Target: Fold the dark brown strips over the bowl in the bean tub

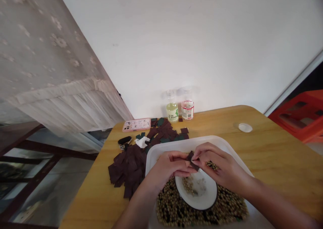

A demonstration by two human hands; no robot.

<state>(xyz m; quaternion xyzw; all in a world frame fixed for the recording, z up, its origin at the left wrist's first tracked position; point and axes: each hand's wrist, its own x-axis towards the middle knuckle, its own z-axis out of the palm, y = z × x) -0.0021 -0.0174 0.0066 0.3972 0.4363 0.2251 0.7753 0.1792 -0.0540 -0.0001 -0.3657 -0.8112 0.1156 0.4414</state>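
Both bare hands are low and centre-right in the frame, over a shallow white plastic tray (161, 153). The left hand (168, 166) and right hand (218, 166) meet above the tray, each pinching from its own side a small dark-brown square piece (191, 160). The piece looks bent between them; its material is hard to tell.

In the tray, a heap of round tan beans (202, 207) with dark ones mixed in surrounds a round white dish (196, 192), which holds a small pale cluster of beans.

Left of the tray, on a honey-coloured wooden table (277, 148), lies an overlapping pile of dark-brown squares (128, 168). A looser scatter of brown and dark-green squares (164, 131) sits farther up the table. Beside it are a crumpled white tissue (142, 141), a black key fob (124, 141), and a pink-cased phone (136, 125).

Near the far edge stand a bottle of pale green liquid (172, 111) and a clear bottle with a red-and-white label (187, 109). A small round white lid (245, 127) lies to their right. A red-orange plastic crate (297, 116) shows at the right edge, and a pale curtain (58, 70) hangs at upper left.
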